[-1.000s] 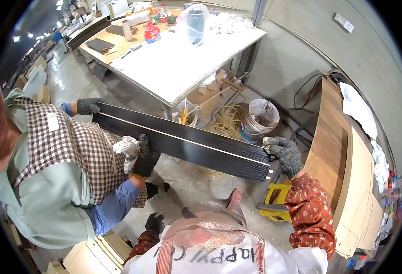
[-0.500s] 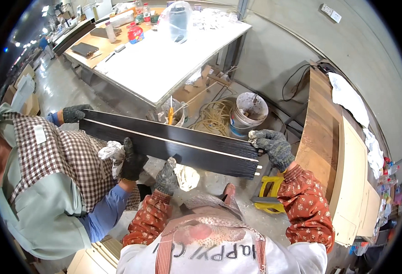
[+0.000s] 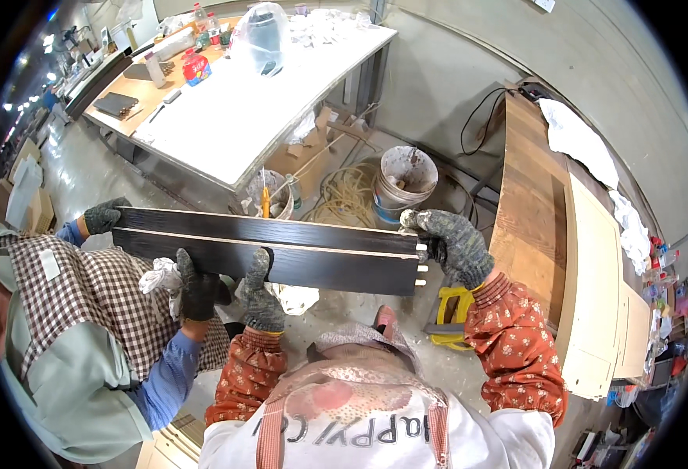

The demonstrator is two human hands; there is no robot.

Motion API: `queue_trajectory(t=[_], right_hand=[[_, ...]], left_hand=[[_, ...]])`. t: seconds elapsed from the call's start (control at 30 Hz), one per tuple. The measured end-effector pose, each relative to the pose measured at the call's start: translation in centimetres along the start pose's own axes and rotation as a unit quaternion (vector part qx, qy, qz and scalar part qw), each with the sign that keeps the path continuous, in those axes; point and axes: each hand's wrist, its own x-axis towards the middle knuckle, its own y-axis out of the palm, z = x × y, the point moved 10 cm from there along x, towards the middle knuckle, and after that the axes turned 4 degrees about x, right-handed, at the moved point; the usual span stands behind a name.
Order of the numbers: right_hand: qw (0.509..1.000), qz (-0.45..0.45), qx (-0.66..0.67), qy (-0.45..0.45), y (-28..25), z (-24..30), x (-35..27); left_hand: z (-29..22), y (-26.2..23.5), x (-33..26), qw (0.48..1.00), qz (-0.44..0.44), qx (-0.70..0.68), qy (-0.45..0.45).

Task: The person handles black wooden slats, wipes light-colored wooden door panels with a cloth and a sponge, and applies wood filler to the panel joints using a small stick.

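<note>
Two long black wooden boards (image 3: pixel 336 266) with pale edges lie side by side in mid-air, and short pale dowels (image 3: pixel 421 268) stick out of their right ends. My left hand (image 3: pixel 263 303), in a grey glove, grips the near board's lower edge, its fingertip over the black face. A crumpled whitish cloth (image 3: pixel 295 298) hangs by that hand, below the board. At the far right corner, my right hand (image 3: pixel 457 246), also gloved, is closed on the far board's end. A co-worker's gloved hands (image 3: pixel 194 291) hold the boards' left part, with a white rag beside the near one.
Beyond the boards stands a white-topped table (image 3: pixel 227 109) with bottles and a plastic bag. A stained bucket (image 3: pixel 405 181), coiled hose (image 3: pixel 344 195) and a tool-filled bucket (image 3: pixel 277 202) are on the floor. A yellow stool-like object (image 3: pixel 451 316) and leaning panels (image 3: pixel 594 289) stand right.
The boards have turned more level, and their end dowels show more plainly. My left hand has moved left and up onto the near board. The whole view has shifted.
</note>
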Motion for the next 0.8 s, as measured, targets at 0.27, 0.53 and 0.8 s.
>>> queue_trajectory(t=[0.27, 0.53, 0.8], right_hand=[[0.986, 0.057, -0.089, -0.127, 0.8, 1.6, -0.2], [0.996, 0.054, -0.060, -0.044, -0.4, -0.5, 0.4], [0.995, 0.028, 0.099, 0.002, -1.0, -2.1, 0.1]], left_hand=[[1.1, -0.3, 0.8, 0.995, 0.024, -0.051, -0.076], [1.7, 0.5, 0.7, 0.993, 0.008, -0.032, -0.114], [0.3, 2.4, 0.0, 0.996, 0.012, 0.021, -0.088]])
